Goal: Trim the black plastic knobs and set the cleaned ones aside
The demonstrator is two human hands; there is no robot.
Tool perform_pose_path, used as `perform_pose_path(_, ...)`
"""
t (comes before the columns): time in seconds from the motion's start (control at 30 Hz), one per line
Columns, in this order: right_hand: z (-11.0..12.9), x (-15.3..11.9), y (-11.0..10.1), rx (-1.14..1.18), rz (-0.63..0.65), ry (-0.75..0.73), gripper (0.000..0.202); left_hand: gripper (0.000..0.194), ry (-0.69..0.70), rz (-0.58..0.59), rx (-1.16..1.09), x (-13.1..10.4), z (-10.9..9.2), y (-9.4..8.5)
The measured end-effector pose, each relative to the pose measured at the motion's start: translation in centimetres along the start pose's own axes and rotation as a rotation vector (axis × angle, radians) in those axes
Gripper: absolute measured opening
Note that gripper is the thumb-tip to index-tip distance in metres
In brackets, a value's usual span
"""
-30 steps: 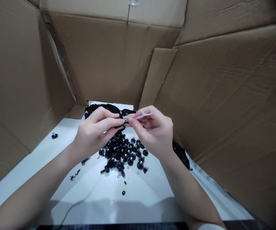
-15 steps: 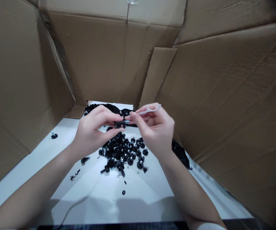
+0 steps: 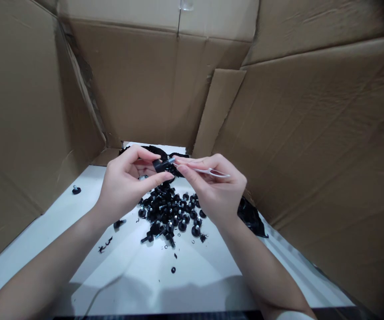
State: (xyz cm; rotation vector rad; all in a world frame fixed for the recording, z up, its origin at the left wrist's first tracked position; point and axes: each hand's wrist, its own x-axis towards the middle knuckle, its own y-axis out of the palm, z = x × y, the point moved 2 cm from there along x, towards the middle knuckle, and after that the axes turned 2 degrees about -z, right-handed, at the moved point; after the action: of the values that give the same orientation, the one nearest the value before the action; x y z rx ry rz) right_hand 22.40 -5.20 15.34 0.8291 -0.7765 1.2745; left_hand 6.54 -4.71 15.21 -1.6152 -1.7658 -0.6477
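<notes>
Between thumb and fingers, my left hand (image 3: pixel 125 178) grips a black knob with a threaded metal stud (image 3: pixel 160 166), the stud pointing right. My right hand (image 3: pixel 215 189) pinches a thin white tool (image 3: pixel 208 171) with a looped handle, its tip hidden by my fingers close to the stud. Below both hands lies a pile of black knobs with metal studs (image 3: pixel 165 209) on the white table (image 3: pixel 138 266).
Cardboard walls (image 3: pixel 145 89) enclose the table at the back and both sides. One knob (image 3: pixel 76 190) lies far left, another (image 3: pixel 119 223) nearer the pile. Black trimmings (image 3: pixel 105 244) and a small ring (image 3: pixel 173 270) lie in front. Black plastic (image 3: pixel 251 215) rests at the right wall.
The knob in my left hand has tilted, its stud now pointing up and to the right. My right hand has turned the white tool, its handle end now lower.
</notes>
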Motion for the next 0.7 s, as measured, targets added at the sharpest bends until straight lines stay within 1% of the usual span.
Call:
perform_pose_path(0.07, 0.05, -0.06, 0.06, -0.025, 0.006, -0.064, 0.015, 0.025, 0.072, -0.025, 0.037, -0.14, -0.01, 0.05)
perform_pose_path(0.17, 0.17, -0.10, 0.13, -0.044, 0.028, -0.144, 0.017, 0.023, 0.152, -0.028, 0.061, -0.29, 0.10, 0.15)
perform_pose_path(0.4, 0.20, -0.15, 0.17, -0.160, 0.020, -0.246, 0.017, 0.020, 0.283, -0.043, 0.201, -0.40, 0.13, 0.22)
perform_pose_path(0.47, 0.17, -0.17, 0.20, -0.156, 0.015, -0.258, 0.018, 0.019, 0.296, -0.047, 0.223, -0.45, 0.04, 0.22)
perform_pose_path(0.6, 0.15, -0.14, 0.21, -0.125, 0.016, -0.260, 0.018, 0.019, 0.267, -0.044, 0.202, -0.51, -0.03, 0.25)
perform_pose_path(0.7, 0.17, -0.10, 0.17, -0.141, 0.015, -0.274, 0.018, 0.019, 0.279, -0.051, 0.203, -0.53, -0.10, 0.30)
